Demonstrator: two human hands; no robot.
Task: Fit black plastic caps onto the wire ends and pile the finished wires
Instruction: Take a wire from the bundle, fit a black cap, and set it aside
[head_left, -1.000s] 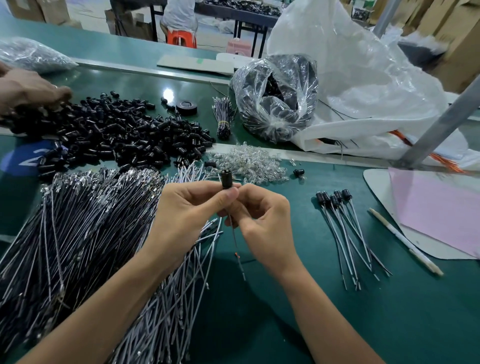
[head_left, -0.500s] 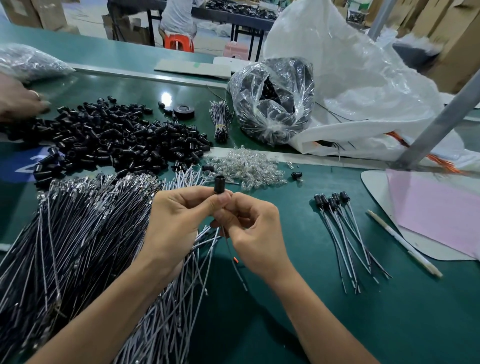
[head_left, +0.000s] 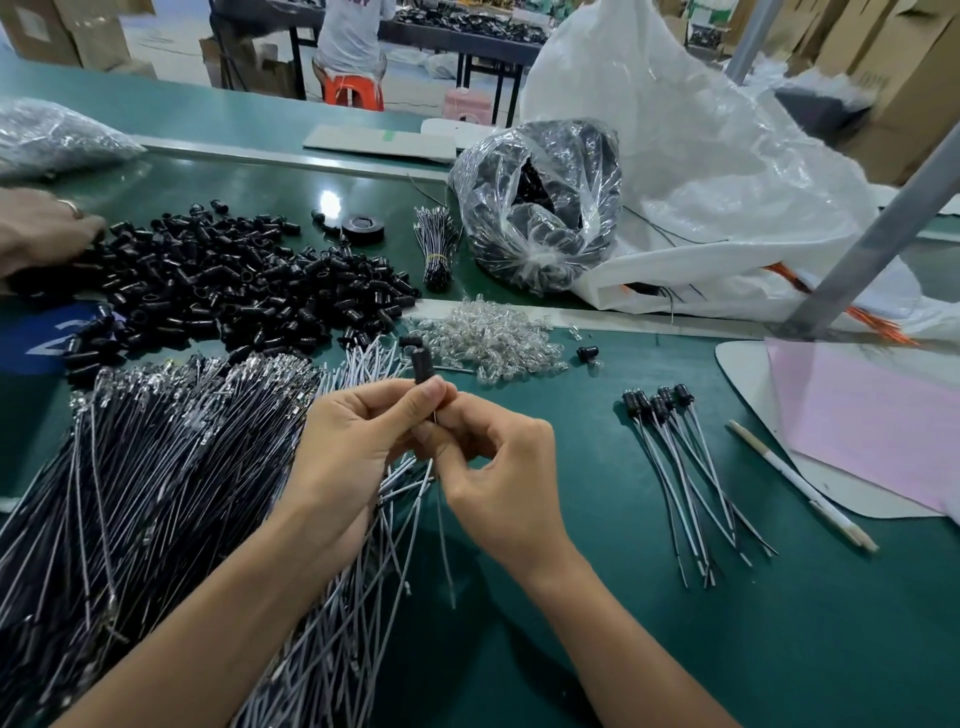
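Observation:
My left hand (head_left: 358, 436) pinches a black plastic cap (head_left: 422, 365) between thumb and fingers, cap pointing up. My right hand (head_left: 498, 467) pinches the thin wire (head_left: 444, 545) just below the cap; the wire hangs down toward the green table. A big heap of loose black caps (head_left: 234, 291) lies at the back left. A large pile of uncapped black and white wires (head_left: 145, 478) fills the left side. Several finished capped wires (head_left: 675, 457) lie in a small pile to the right of my hands.
Another person's hand (head_left: 41, 234) rests in the cap heap at far left. Clear small bulbs (head_left: 488, 338) lie behind my hands. A plastic bag of black parts (head_left: 540, 208), a white sack (head_left: 701, 171), a pen (head_left: 800, 488), pink paper (head_left: 872, 415) and a grey post (head_left: 872, 244) stand right.
Both my hands stay together on the cap and wire; my right fingers have shifted lower on the wire. The other person's hand has moved slightly in the cap heap.

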